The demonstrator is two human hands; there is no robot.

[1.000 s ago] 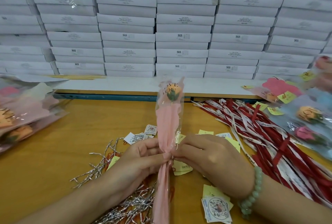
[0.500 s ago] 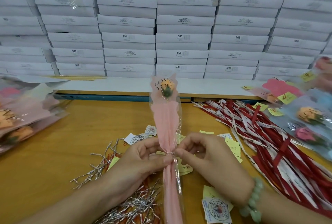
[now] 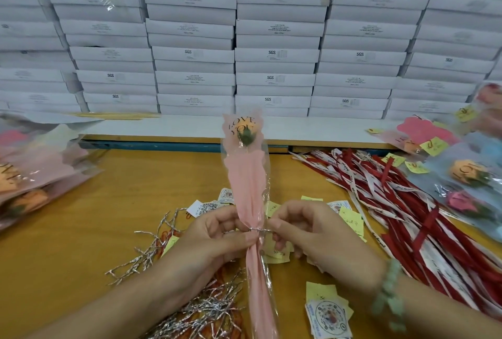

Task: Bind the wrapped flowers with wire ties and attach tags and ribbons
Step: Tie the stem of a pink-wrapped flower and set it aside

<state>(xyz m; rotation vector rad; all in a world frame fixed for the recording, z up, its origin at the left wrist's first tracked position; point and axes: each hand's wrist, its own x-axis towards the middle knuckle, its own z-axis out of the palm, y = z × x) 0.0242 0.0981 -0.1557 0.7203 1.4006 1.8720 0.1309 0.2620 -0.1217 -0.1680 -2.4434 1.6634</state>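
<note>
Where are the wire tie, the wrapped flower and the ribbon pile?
wire tie [image 3: 256, 229]: head view, on the silver twist at the wrap's neck.
wrapped flower [image 3: 248, 175]: head view, on the pink paper below the bud.
ribbon pile [image 3: 404, 200]: head view, on the red and white strips mid-pile.

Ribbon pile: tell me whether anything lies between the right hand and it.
Nothing blocks it. The right hand pinches the wire tie on the wrapped flower; only flat yellow tags lie between it and the ribbon pile.
</note>
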